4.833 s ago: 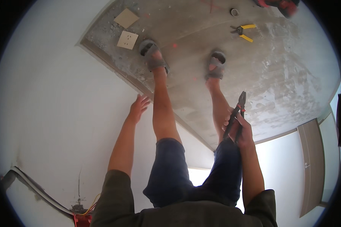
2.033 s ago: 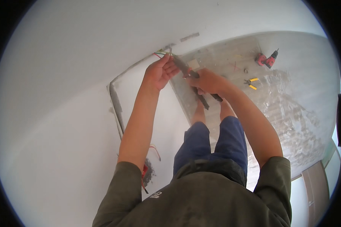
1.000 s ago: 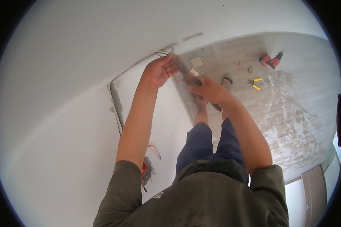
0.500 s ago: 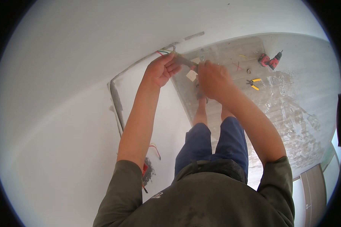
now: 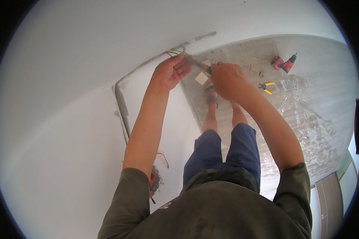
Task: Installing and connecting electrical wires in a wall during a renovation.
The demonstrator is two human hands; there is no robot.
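Note:
My left hand (image 5: 170, 75) is raised against the white wall, thumb and forefinger pinched together, the other fingers loosely curled. What the pinch holds is too small to make out. Beside those fingertips, red and green wires (image 5: 171, 52) come out of the wall at a chiselled groove (image 5: 123, 105). My right hand (image 5: 228, 81) is closed round one end of a dark, straight, stick-like tool (image 5: 196, 62) with a red band. The tool's far end reaches up to my left fingertips; its exact kind does not show.
On the dusty floor lie a red-and-black cordless drill (image 5: 283, 63), wire strippers with yellow handles (image 5: 267, 87), a small roll (image 5: 261, 74) and a pale flat piece (image 5: 201, 78). More wires (image 5: 163, 156) stick out of a hole lower in the wall. My legs stand close to the wall.
My right hand has shifted slightly, and the tool, blurred before, is sharper now. My left hand stays nearly in place at the wires.

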